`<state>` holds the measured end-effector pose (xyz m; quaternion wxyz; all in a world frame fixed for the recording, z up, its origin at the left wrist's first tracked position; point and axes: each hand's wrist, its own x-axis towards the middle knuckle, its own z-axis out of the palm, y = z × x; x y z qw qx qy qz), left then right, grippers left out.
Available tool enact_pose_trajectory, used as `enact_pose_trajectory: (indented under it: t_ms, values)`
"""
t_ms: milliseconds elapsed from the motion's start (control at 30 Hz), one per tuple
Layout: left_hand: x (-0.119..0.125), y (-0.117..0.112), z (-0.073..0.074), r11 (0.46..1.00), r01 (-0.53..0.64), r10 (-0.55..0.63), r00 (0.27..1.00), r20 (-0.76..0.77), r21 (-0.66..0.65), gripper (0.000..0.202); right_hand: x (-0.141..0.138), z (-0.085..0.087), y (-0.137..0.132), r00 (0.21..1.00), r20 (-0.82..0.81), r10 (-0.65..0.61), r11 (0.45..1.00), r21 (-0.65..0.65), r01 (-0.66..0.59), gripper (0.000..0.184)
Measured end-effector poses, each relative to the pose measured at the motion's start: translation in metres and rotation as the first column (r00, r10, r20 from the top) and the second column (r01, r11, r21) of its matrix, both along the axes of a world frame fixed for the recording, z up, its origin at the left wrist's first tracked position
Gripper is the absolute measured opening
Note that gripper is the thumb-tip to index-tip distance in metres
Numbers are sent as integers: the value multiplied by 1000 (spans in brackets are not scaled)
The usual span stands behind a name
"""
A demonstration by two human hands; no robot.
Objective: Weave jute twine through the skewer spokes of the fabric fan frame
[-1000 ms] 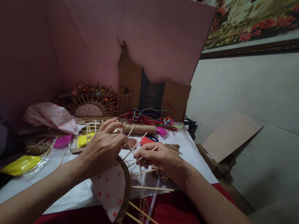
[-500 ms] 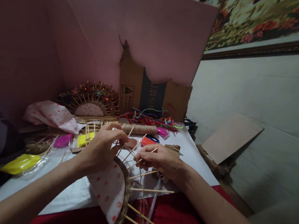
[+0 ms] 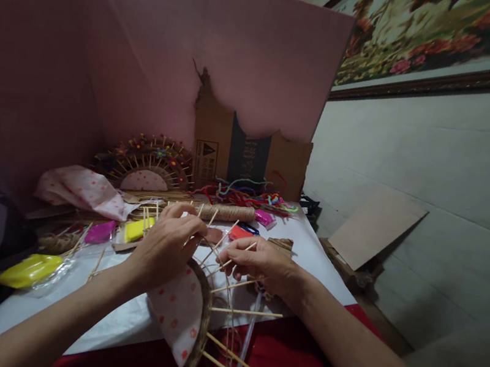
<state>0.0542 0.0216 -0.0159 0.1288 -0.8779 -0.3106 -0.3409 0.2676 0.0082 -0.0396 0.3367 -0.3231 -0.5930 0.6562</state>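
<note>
Sticks (image 3: 247,312) poke mostly right from the flowery half-circle (image 3: 173,315); its long side slants down rightward. Right hand (image 3: 256,260) pinches string (image 3: 230,325); left hand's (image 3: 171,240) grip, I can't tell.

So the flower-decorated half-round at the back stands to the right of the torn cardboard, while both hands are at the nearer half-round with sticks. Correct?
One slip: the head view shows the flower-decorated half-round to the left of the torn cardboard. The left hand and right hand are indeed at the nearer half-round.
</note>
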Motion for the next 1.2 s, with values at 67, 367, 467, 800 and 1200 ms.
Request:
enact_pose_trajectory:
  t_ms: [67,367,467,800,1200]
  values:
    - [0,2,-2,1000,10,-9,999,36,-20,16,0,0,0,1000,-18,7,1000,3,-7,25]
    - [1,-1,0,1000,29,-29,1000,2,0,17,1,4,-3,992,-121,32,997,-63,-39,27]
    - [1,0,-1,999,38,-38,999,1,16,18,1,6,-3,988,-151,27,994,-100,-42,24]
    - [2,-2,-1,993,68,-60,995,79,-100,27,1,10,-5,991,-130,-17,996,-86,5,24]
    - [0,-9,6,973,78,-61,995,82,-218,20,-2,5,-4,990,-131,-52,994,-100,39,23]
